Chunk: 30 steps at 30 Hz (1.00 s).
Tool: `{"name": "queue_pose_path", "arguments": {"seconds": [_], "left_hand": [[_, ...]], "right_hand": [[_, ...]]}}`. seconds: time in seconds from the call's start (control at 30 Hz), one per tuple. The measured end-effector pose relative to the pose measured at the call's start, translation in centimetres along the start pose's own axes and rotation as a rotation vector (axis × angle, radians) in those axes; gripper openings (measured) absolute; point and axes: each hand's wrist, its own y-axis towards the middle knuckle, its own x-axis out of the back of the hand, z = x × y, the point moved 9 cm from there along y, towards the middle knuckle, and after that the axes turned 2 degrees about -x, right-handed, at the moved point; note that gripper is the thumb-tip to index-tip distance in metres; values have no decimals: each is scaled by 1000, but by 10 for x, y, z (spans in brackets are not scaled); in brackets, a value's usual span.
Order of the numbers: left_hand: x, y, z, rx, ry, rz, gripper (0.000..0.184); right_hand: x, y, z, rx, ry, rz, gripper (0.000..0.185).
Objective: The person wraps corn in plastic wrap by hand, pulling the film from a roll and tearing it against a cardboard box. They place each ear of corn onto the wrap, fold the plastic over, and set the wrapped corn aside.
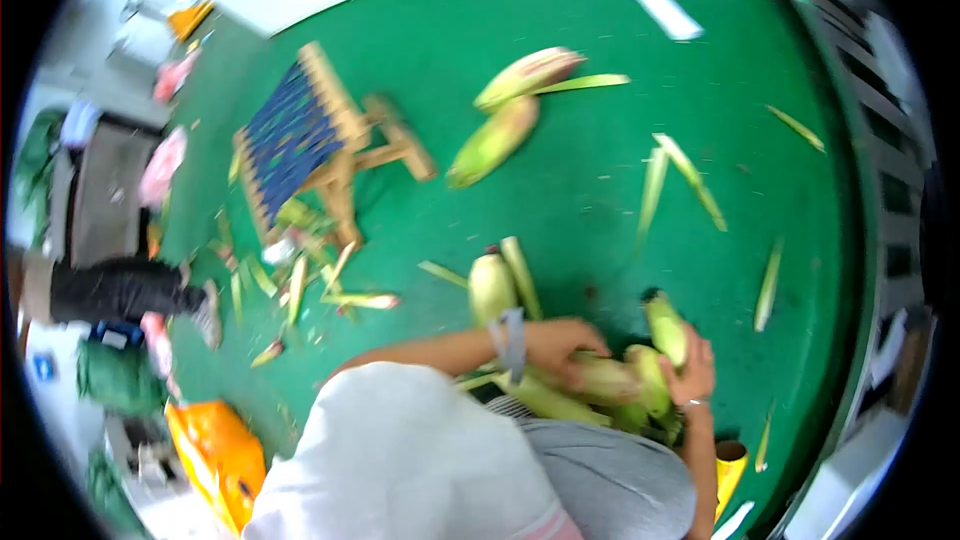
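Observation:
My left hand (562, 347), a grey band at its wrist, curls over a pale ear of corn (607, 381) close to my body. My right hand (692, 372), with a thin bracelet, grips a green ear of corn (664, 328) by its side; the ear's dark tip points away from me. Between and beneath the hands lies a pile of husked-down ears (650, 380), partly hidden by my hands and clothes. Just beyond my left wrist, another ear (491, 290) rests near a loose husk strip (521, 278). Motion blurs the fingers somewhat.
Two ears (495, 143) lie farther off on the green floor (580, 210). A wooden folding stool with blue webbing (295, 130) stands left, husk scraps (295, 290) beside it. An orange bag (215, 455) and a person's leg (130, 290) are at left, a slatted rack (890, 180) at right.

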Motion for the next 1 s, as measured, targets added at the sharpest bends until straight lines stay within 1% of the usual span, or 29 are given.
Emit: {"name": "queue_pose_path", "arguments": {"seconds": [0.03,0.07,0.1,0.13,0.17,0.2,0.23,0.27,0.3,0.33,0.37,0.4,0.43,0.47,0.53,0.57,0.6,0.63,0.67,0.7,0.73,0.77,0.8,0.83,0.87,0.9,0.93,0.97,1.0], "left_hand": [[41,-5,-9,-65,109,-211,54],[98,-16,-4,61,267,-492,53],[158,-44,-9,123,763,-925,61],[215,-65,-6,447,870,-1128,74],[251,-77,4,602,1114,-1234,85],[280,-85,36,747,1079,-1130,92],[296,-91,75,943,849,-952,97],[302,-94,93,965,865,-949,93],[302,-93,90,947,853,-973,85],[289,-89,85,718,761,-1064,72],[264,-82,87,569,713,-1000,73],[224,-69,66,376,707,-836,81],[176,-59,59,156,702,-652,88],[128,-46,44,339,666,-312,86],[100,-43,9,588,692,-86,74],[108,-41,8,573,696,-63,74],[103,-40,14,553,429,155,66],[100,-40,14,524,157,374,58],[128,-23,31,400,-95,361,51],[196,-9,48,413,-124,-86,50],[277,0,32,575,597,-464,47],[326,-8,0,61,1043,-1086,52],[369,-1,24,580,1147,-994,73],[390,3,39,501,1272,-1015,79],[416,1,88,629,1100,-938,82],[421,-1,118,871,850,-797,86],[420,-6,122,927,747,-865,82],[406,3,113,991,825,-776,67],[406,15,155,771,1016,-468,57]], "right_hand": [[-1,-1,1,-2,19,30,69],[-1,0,6,-13,33,47,70],[-3,1,16,11,50,62,70],[-3,1,13,-62,-14,99,72],[0,0,7,-144,-86,125,74],[-6,4,5,-141,-95,107,74],[-12,8,6,-87,-112,33,73],[-11,5,2,-48,-132,-38,72],[1,9,35,29,-69,-57,70],[12,20,79,101,-9,-80,68],[13,29,101,138,79,-85,66],[7,38,116,180,170,-90,65],[-12,45,123,203,95,-63,63],[-27,50,129,225,26,-32,61],[-39,51,132,190,-94,108,54],[-38,47,130,213,-92,92,50],[-37,45,127,191,-89,84,50],[-39,40,125,162,-93,129,52],[-38,34,121,126,-97,172,54],[-36,33,122,47,-124,319,59],[-34,33,119,-5,-112,304,59],[-31,28,122,32,-175,245,59],[-28,19,122,53,-237,194,60],[-26,12,119,33,-213,208,61],[-20,1,114,15,-190,220,62],[-5,-13,109,18,-172,117,60],[12,-31,100,9,-174,49,60],[26,-55,85,-46,-115,73,59],[45,-83,69,-115,-63,88,58]]}}
